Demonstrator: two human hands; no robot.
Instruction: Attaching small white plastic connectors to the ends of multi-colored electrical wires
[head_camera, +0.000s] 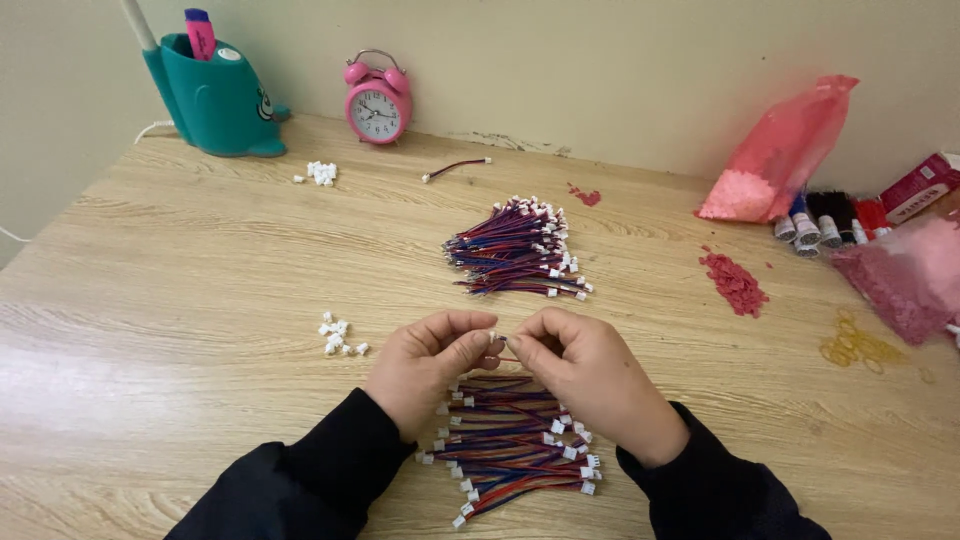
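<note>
Left hand (425, 365) and right hand (590, 375) pinch one wire lead (497, 347) and its small white connector between fingertips, above the near wire pile (515, 445) on the surface (200, 300). Risk: the tiny connector slips and drops into that pile. Counts: two wire piles, two clusters of loose connectors (340, 336), one stray lead (455, 168), one clock (377, 100).

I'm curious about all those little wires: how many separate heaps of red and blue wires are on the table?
2 heaps, plus one loose wire. One heap lies mid-table, the other heap sits under the hands, partly hidden by them. The single wire lies near the pink alarm clock.
</note>
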